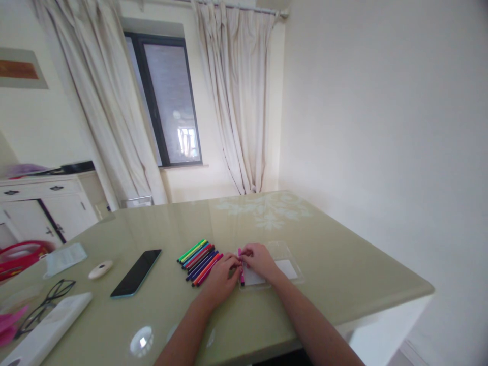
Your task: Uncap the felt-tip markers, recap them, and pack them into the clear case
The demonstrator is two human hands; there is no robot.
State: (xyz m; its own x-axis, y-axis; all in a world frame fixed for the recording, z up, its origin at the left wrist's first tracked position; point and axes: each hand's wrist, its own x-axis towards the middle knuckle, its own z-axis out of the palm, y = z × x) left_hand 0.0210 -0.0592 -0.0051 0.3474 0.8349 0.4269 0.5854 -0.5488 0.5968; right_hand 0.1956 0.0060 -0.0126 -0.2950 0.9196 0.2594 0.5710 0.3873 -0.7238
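Note:
A pink marker (pixel 242 278) stands nearly lengthwise at the left side of a clear plastic case (pixel 299 272), which lies open on the table with a white insert in it. My right hand (pixel 260 260) reaches over the case, its fingers closed in a pinch on the marker's upper part. From the left, my left hand (pixel 223 278) has its fingertips pressed to the same marker. Close beside that hand, a row of several colored markers (pixel 198 258) lies on the table. My hands cover part of the case and the marker's middle.
On the green glossy table (pixel 183 325), a black-screened phone (pixel 136 273) lies left of the markers. Farther left are a white oval object (pixel 100 270), a face mask (pixel 66 258), eyeglasses (pixel 48 304) and a long white object (pixel 51 328). A wall (pixel 381 127) stands along the right.

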